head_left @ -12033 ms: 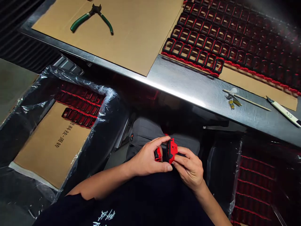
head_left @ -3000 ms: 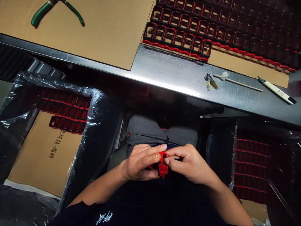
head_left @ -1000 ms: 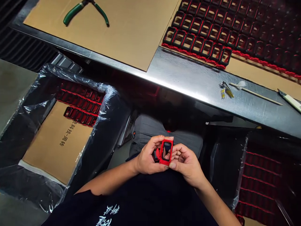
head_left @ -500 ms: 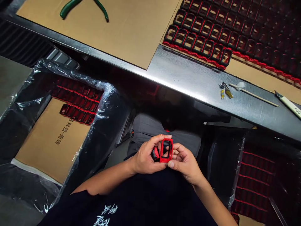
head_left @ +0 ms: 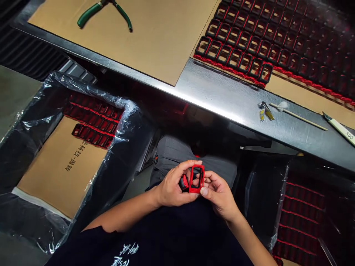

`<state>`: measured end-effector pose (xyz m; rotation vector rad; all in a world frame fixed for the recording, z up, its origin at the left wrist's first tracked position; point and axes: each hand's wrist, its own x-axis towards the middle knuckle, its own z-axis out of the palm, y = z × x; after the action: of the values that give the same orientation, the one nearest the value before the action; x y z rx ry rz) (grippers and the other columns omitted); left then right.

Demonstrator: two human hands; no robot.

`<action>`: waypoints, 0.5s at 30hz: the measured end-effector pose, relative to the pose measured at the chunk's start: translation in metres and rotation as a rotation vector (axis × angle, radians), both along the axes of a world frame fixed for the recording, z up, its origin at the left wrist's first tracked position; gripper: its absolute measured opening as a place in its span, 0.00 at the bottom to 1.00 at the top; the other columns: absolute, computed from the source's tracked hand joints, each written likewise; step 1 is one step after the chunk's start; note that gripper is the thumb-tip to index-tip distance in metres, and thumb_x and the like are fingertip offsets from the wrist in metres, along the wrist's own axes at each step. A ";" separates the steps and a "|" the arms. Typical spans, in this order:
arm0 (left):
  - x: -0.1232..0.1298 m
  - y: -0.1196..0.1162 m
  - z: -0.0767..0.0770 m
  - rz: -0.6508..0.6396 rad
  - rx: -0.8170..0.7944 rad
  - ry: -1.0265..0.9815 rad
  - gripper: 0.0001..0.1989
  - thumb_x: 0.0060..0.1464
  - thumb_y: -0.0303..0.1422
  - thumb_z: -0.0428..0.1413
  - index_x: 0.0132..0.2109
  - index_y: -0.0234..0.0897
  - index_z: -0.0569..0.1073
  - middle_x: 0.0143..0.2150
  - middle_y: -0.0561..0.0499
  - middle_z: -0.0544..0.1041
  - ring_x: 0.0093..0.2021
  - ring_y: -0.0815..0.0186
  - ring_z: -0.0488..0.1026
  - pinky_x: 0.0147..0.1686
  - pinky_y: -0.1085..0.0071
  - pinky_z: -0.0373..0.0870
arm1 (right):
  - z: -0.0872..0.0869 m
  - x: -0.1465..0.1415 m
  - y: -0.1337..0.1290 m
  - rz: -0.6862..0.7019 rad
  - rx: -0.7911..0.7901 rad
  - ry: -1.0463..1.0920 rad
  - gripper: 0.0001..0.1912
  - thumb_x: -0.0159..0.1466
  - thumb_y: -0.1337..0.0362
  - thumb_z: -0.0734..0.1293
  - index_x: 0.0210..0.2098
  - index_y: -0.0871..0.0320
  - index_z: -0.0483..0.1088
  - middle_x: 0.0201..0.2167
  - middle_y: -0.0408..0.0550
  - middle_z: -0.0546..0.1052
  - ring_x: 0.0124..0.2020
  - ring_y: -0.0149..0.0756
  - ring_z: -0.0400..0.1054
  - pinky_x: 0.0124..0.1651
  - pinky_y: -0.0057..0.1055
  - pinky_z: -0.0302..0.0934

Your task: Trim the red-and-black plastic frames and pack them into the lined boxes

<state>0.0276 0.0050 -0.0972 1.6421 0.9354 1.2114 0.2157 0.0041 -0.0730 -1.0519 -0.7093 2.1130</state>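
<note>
Between my two hands, above my lap, is a red frame with a black inner rim (head_left: 191, 189) and a rectangular opening. My left hand (head_left: 172, 184) is closed round its left side, with the thumb side at the top edge. A second red and black piece (head_left: 183, 182) sits in the same palm, partly hidden by the fingers. My right hand (head_left: 219, 192) grips the frame's lower right edge between thumb and fingers. Some right fingertips show behind the frame, through its opening.
Rows of red and black frames (head_left: 235, 57) stand on cardboard at the bench's right. Green-handled pliers (head_left: 90, 14) lie at the back left. A nail clipper (head_left: 266, 111), a cotton-tipped stick (head_left: 302, 117) and a knife (head_left: 340, 127) lie along the steel edge. Plastic-lined bins (head_left: 91, 192) flank me.
The view has shifted slightly, so the bench appears a little lower and more of the pliers shows. Both hands keep hold of the frame, with the right thumb slightly shifted at its lower corner.
</note>
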 end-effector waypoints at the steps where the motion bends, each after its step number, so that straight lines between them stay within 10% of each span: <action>1: 0.000 -0.001 -0.001 0.001 -0.006 0.007 0.44 0.51 0.30 0.66 0.70 0.41 0.55 0.62 0.34 0.74 0.45 0.58 0.83 0.43 0.65 0.82 | 0.000 0.000 0.000 -0.004 0.003 -0.004 0.18 0.57 0.57 0.80 0.44 0.51 0.77 0.37 0.45 0.83 0.39 0.32 0.79 0.44 0.27 0.72; 15: -0.004 -0.005 -0.001 0.009 -0.048 0.038 0.44 0.51 0.33 0.68 0.70 0.40 0.56 0.59 0.35 0.77 0.44 0.57 0.83 0.42 0.64 0.82 | 0.000 0.000 -0.001 -0.048 0.033 -0.037 0.19 0.56 0.53 0.80 0.43 0.53 0.78 0.39 0.48 0.84 0.40 0.36 0.79 0.44 0.31 0.73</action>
<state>0.0240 -0.0001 -0.0980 1.6296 0.9892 1.1583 0.2152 0.0032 -0.0731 -1.0820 -0.7269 2.0389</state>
